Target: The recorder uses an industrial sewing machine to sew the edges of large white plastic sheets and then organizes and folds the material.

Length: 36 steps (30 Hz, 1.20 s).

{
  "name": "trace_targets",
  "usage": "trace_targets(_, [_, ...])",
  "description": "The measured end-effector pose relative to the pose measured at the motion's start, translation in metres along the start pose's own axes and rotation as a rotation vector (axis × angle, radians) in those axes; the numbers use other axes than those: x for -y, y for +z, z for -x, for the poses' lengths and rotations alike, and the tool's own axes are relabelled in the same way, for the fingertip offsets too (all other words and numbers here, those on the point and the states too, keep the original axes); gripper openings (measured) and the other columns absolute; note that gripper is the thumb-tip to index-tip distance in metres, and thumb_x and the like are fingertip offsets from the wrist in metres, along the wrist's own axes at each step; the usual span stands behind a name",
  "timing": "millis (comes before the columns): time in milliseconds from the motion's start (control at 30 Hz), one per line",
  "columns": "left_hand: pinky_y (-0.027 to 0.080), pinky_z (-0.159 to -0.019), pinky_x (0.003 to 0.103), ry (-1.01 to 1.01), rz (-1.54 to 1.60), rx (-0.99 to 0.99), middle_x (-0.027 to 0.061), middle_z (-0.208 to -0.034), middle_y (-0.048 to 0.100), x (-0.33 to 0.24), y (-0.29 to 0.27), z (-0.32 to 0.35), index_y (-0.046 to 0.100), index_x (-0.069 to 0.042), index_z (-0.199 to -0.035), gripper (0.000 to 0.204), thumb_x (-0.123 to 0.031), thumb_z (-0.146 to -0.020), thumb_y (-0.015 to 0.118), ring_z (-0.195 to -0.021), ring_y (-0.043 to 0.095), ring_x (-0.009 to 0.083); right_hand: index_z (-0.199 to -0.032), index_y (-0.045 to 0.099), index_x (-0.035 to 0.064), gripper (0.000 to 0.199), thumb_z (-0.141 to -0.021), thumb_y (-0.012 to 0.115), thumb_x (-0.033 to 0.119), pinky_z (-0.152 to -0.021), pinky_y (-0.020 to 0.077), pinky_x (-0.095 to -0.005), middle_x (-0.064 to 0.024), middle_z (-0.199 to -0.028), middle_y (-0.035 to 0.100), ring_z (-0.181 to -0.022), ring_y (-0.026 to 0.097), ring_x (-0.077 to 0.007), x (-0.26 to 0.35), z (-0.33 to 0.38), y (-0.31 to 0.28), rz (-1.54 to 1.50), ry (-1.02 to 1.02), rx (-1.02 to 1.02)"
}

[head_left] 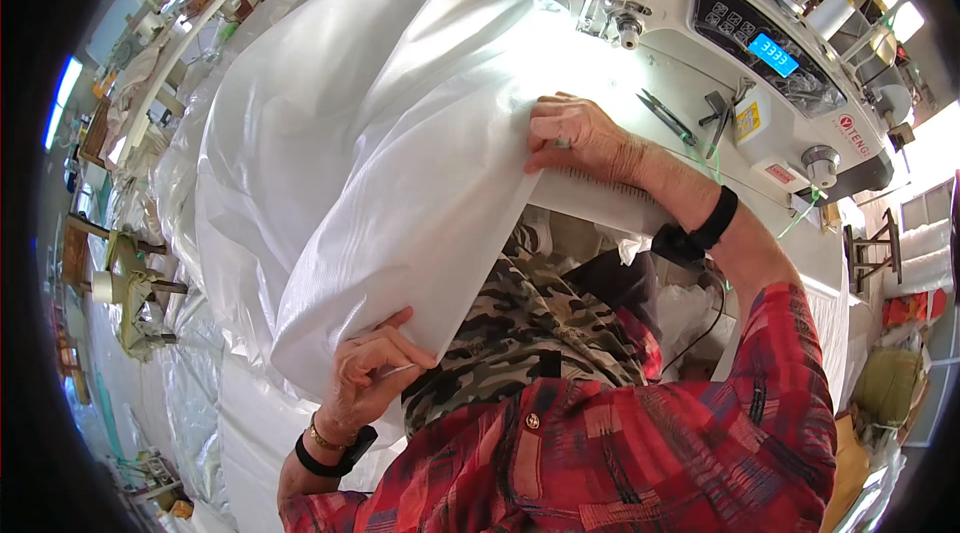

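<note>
A cluttered workroom surrounds the scene: crumpled clear plastic (195, 413) lies along the left, and a small dark stool (873, 245) stands well off to the right. Across the far right of the pale worktop (690, 83) sits a white sewing machine (800, 113) with a lit blue screen (773, 55), its lamp glaring on the surface below. Dark thread snips (668, 120) lie near it, by some green thread.

In the head view, a large sheet of white fabric (370, 143) fills the middle and left, billowing in loose folds from the far side down toward the person's lap. Its near right edge runs in a fairly straight line between the two hands. The right hand (583, 138) is closed in a pinch on the far end of that edge, just above the near rim of the worktop. The left hand (375, 368) grips the near end between thumb and fingers, beside the camouflage trousers (540, 323).

As a judgement, the work looks to be at a handling stage: the edge is held taut and lined up, while the rest remains loose. Glare hides the needle area, and finished stitching cannot be made out, so how much is sewn or left is unclear.
</note>
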<state>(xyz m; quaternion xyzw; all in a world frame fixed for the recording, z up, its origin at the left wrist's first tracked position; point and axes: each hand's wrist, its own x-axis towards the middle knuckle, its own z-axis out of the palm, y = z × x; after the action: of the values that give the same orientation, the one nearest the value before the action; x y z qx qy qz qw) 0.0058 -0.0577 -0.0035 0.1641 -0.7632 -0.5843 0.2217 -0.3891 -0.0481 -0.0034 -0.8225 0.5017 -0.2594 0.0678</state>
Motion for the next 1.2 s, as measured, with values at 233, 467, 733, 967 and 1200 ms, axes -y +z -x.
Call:
trace_targets(233, [0.033,-0.113,0.053,0.121,-0.309,0.14,0.0025,-0.084,0.072,0.003,0.017,-0.003,0.065,-0.006,-0.076,0.01,0.003,-0.077,0.068,-0.076,0.068,0.0192,-0.084,0.055,0.0107,0.029,-0.076,0.078,0.025,-0.084,0.0425,-0.0367,-0.0012,-0.084,0.056,-0.087,0.057,-0.0236,-0.018,0.003,-0.01,0.091,0.058,0.011])
trace_targets(467, [0.03,-0.114,0.056,0.219,-0.425,0.283,0.0015,-0.087,0.069,0.007,0.034,-0.009,0.065,-0.006,-0.082,0.009,0.002,-0.078,0.067,-0.072,0.066,0.0185,-0.097,0.053,0.0062,0.043,-0.082,0.07,0.043,-0.087,0.0489,-0.0408,-0.0079,-0.098,0.058,-0.099,0.057,-0.028,-0.027,0.012,-0.006,0.439,0.217,-0.238])
trace_targets(733, [0.026,-0.112,0.062,0.304,-0.419,0.338,0.003,-0.088,0.069,0.017,0.043,-0.016,0.063,-0.006,-0.082,0.009,0.001,-0.078,0.066,-0.072,0.065,0.0201,-0.109,0.062,0.0051,0.052,-0.089,0.057,0.052,-0.092,0.0467,-0.0403,-0.0104,-0.116,0.059,-0.111,0.055,-0.0275,0.01,0.028,0.013,0.509,0.489,-0.15])
trace_targets(967, [0.022,-0.112,0.064,0.321,-0.493,0.36,0.0025,-0.081,0.063,0.019,0.049,-0.025,0.057,-0.007,-0.075,0.01,0.003,-0.076,0.061,-0.074,0.064,0.0199,-0.121,0.063,0.0084,0.056,-0.094,0.049,0.055,-0.099,0.0415,-0.0437,-0.0124,-0.129,0.057,-0.121,0.051,-0.029,0.016,0.03,0.014,0.516,0.579,-0.131])
trace_targets(1200, [0.014,-0.113,0.067,0.38,-0.65,0.304,0.0045,-0.075,0.056,0.022,0.049,-0.051,0.055,-0.006,-0.075,0.013,0.006,-0.073,0.058,-0.075,0.062,0.0217,-0.125,0.061,0.009,0.059,-0.094,0.047,0.057,-0.101,0.0385,-0.0505,-0.0141,-0.13,0.057,-0.123,0.05,-0.0304,0.008,0.028,0.009,0.482,0.652,-0.127])
